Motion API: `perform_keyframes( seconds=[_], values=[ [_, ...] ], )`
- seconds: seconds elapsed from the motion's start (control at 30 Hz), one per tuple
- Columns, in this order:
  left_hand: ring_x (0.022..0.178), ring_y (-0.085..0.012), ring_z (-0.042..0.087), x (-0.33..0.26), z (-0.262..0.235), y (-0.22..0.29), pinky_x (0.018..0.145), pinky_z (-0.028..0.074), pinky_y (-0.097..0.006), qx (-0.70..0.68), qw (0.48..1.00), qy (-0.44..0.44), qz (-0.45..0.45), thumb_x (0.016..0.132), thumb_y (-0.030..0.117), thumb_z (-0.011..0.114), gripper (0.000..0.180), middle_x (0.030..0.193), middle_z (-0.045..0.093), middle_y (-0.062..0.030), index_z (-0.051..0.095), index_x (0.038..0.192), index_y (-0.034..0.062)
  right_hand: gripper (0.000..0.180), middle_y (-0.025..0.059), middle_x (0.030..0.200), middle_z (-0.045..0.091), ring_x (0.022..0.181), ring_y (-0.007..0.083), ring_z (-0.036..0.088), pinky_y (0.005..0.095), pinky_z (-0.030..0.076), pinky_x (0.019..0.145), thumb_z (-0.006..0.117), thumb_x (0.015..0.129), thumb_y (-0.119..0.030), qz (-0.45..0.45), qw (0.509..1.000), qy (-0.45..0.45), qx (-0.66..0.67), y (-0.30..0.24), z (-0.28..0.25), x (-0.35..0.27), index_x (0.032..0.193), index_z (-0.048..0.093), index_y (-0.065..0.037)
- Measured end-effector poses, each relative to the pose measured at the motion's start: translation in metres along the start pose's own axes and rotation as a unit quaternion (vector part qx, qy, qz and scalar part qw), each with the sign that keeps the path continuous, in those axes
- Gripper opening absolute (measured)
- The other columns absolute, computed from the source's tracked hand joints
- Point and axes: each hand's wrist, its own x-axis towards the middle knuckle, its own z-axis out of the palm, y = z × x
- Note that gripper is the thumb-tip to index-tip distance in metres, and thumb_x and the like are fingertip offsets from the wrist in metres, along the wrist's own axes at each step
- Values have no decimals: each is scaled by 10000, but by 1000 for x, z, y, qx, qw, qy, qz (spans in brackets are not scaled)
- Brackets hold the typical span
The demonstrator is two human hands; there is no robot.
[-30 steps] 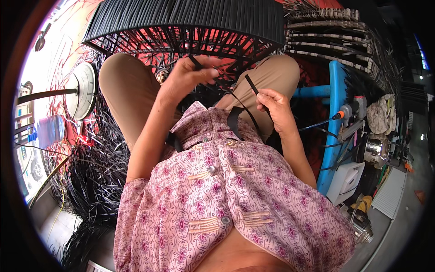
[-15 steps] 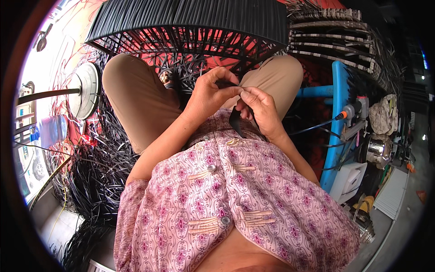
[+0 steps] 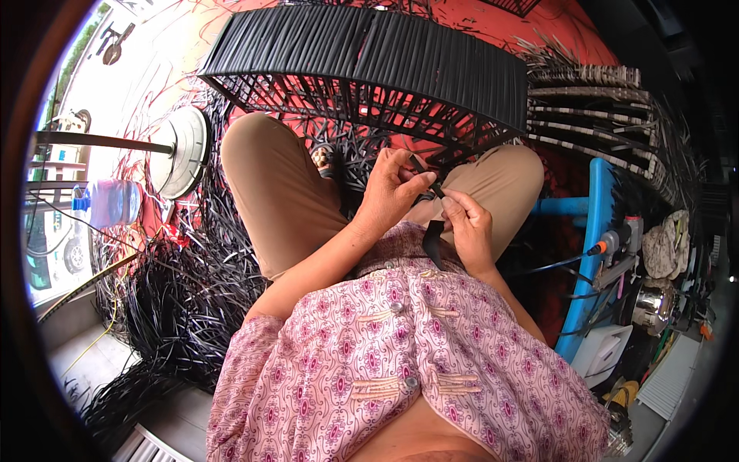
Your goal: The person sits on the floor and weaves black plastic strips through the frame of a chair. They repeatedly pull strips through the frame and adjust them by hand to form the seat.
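Observation:
A flat black strip (image 3: 433, 243) runs between my two hands in front of my lap, its loose end curling down below my right fingers. My left hand (image 3: 391, 187) pinches the upper part of the strip between thumb and fingers. My right hand (image 3: 468, 228) is closed on it lower down, thumb against the fingertips. Just beyond my knees stands a long black piece (image 3: 369, 48) wrapped in side-by-side strips, with an open lattice of black bars under its front edge. Neither hand touches it.
Loose black strips (image 3: 185, 300) pile up on my left, by a round grey base with a pole (image 3: 181, 152). On my right are a blue frame (image 3: 589, 254), a tool with an orange-tipped hose (image 3: 616, 242) and a metal pot (image 3: 653, 306). Behind these lie striped woven pieces (image 3: 593, 108).
My view has shifted, so everything sits lower and farther right. My hands have moved slightly apart, and more of the black strip shows between them.

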Motion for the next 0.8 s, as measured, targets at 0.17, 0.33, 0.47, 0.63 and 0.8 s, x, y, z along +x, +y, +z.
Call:
perform_keyframes(
  seconds=[0.17, 0.33, 0.47, 0.63, 0.8],
  values=[
    [723, -78, 602, 6, -10, 4, 635, 502, -239, -145, 974, -83, -154, 913, 46, 735, 348, 802, 606, -15, 592, 1227, 4, 266, 9, 838, 655, 705, 71, 579, 231, 490, 652, 628, 1043, -186, 1, 1000, 2, 13, 9, 5, 5, 1176, 714, 28],
    [743, -117, 619, 2, -7, 2, 663, 517, -275, -65, 993, -67, -76, 932, 11, 670, 355, 852, 637, -61, 608, 1282, 7, 232, 20, 880, 677, 718, 77, 598, 233, 496, 659, 606, 1039, -136, 30, 998, -30, 36, 11, 5, 10, 1182, 694, 24],
    [826, -271, 684, 2, -7, -1, 736, 546, -364, 34, 997, -65, 4, 929, 2, 619, 265, 967, 670, -165, 647, 1192, -12, 226, 18, 882, 679, 707, 75, 588, 228, 486, 654, 586, 1038, -117, 52, 995, -44, 70, 6, 8, 11, 1188, 682, 22],
    [837, -304, 684, 3, -9, 1, 765, 546, -373, 40, 994, -101, 22, 933, -5, 586, 173, 1002, 656, -179, 648, 1094, -22, 234, -5, 800, 639, 674, 55, 553, 221, 461, 615, 610, 1038, -165, 61, 996, -39, 43, 12, 9, 15, 1145, 699, 23],
    [811, -209, 641, 3, -4, -5, 733, 526, -346, 56, 988, -114, 87, 989, 28, 592, 85, 936, 613, -118, 609, 1067, -2, 214, -32, 746, 583, 655, 42, 517, 212, 423, 576, 639, 1026, -179, 73, 994, -51, 63, 12, 5, 17, 1085, 732, 5]
  ],
)
